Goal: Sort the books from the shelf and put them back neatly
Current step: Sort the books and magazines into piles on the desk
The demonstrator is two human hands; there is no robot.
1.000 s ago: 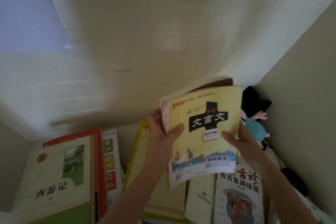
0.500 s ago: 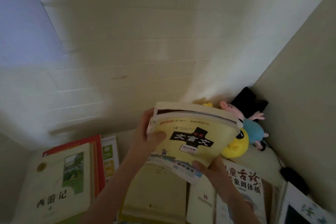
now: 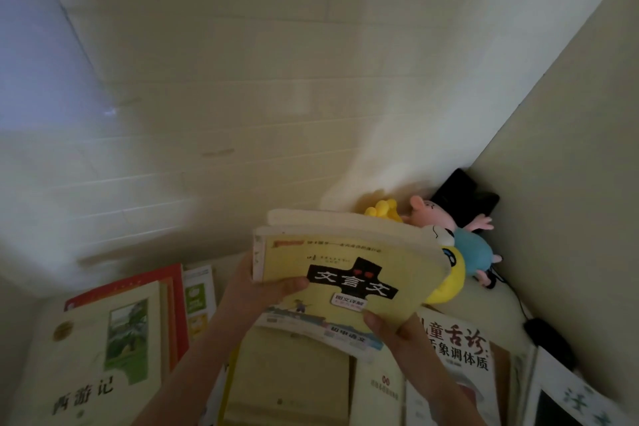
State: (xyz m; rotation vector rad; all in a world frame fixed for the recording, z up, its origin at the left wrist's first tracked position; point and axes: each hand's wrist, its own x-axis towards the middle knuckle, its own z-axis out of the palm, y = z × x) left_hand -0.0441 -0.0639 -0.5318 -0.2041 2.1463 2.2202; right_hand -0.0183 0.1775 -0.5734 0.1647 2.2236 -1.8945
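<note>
Head view: yellow paperback [image 3: 349, 280] at frame centre, tilted, pale second book [image 3: 328, 220] stacked behind it. Left hand [image 3: 256, 294] grips spine edge, thumb on cover; right hand [image 3: 397, 332] pinches lower corner. Risk: glossy cover, floppy pages, so back book could slide out if tilt grows. Far corner overlaps soft, rounded plush toys [image 3: 453, 252], contact unclear; could knock them. Flat matte books [image 3: 287, 373] lie below.

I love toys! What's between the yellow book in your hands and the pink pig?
A yellow plush toy lies there, partly hidden behind the yellow book, close beside the pink pig. The head view shows it.
</note>
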